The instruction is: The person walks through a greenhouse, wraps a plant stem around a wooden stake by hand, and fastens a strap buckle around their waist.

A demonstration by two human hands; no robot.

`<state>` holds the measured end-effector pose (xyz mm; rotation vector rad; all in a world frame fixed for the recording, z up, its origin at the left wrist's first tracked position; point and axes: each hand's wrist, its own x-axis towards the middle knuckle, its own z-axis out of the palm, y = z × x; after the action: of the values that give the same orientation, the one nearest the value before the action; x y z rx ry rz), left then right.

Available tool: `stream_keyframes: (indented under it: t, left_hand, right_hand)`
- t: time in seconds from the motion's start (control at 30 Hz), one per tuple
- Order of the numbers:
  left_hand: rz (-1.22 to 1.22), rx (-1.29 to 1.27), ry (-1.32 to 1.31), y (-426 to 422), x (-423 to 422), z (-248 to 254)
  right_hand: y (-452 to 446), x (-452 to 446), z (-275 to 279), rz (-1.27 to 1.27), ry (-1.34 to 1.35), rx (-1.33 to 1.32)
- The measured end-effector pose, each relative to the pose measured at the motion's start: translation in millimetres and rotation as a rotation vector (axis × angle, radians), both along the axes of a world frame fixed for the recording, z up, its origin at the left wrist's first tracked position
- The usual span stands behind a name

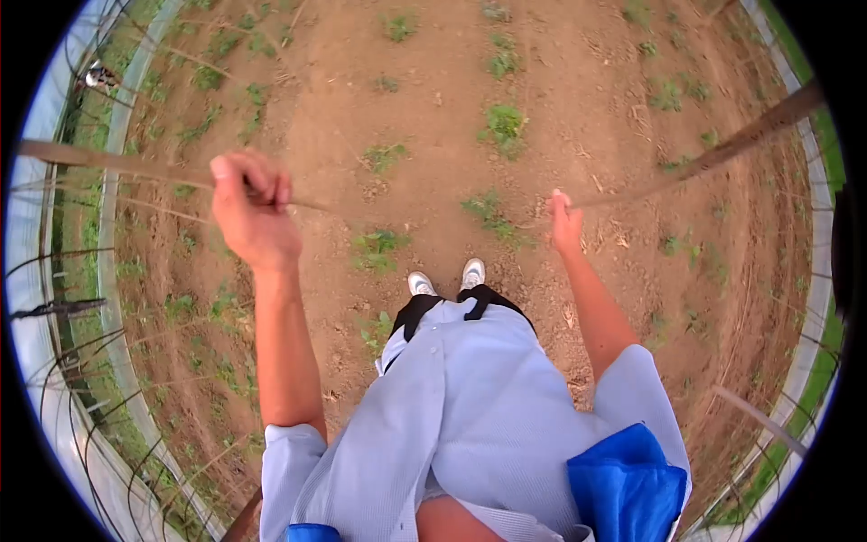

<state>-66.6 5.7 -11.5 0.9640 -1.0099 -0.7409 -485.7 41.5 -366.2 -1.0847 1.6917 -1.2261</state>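
Observation:
My left hand (pixel 257 212) is raised at the left with its fingers curled closed around a long wooden stick (pixel 108 161). That stick runs from the left edge inward, and its thin end shows past my fingers. On the other side, my right hand (pixel 566 224) is closed, thumb and fingers together, at the thin end of a second wooden stick (pixel 722 158). This one widens toward the upper right. Both hands are held apart above bare soil, and the grip of each is partly hidden by its fingers.
Small green plants (pixel 504 126) grow in rows on brown soil (pixel 433 81). My white shoes (pixel 473 273) stand between the rows. Thin dark rods and pale sheeting (pixel 54 235) line the left side. Another pole (pixel 763 420) is at the lower right. A blue cloth (pixel 626 483) hangs by my right side.

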Motion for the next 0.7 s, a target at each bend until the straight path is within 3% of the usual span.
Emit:
stream_keyframes:
  t: [0.17,0.37,0.4,0.5,0.6,0.7]
  left_hand:
    - [-0.289,-0.134,-0.084,50.6,38.0,74.5]
    - [-0.534,-0.080,-0.064,117.9,107.9,149.5]
    - [-0.531,-0.072,-0.087,128.0,122.5,154.3]
    - [-0.479,-0.084,-0.081,159.5,166.7,161.2]
    - [-0.429,-0.076,-0.116,180.0,206.9,165.8]
    - [-0.308,-0.108,-0.158,182.9,220.2,159.3]
  right_hand:
    - [18.0,10.2,38.7,0.006,0.198,0.147]
    - [52.3,13.7,58.1,0.037,0.320,0.228]
    - [58.9,12.2,55.7,0.046,0.328,0.234]
    - [77.8,-19.2,-23.9,0.113,0.323,0.073]
    - [101.2,8.9,11.5,0.155,0.581,0.568]
    - [109.2,37.8,16.1,0.388,0.680,0.806]
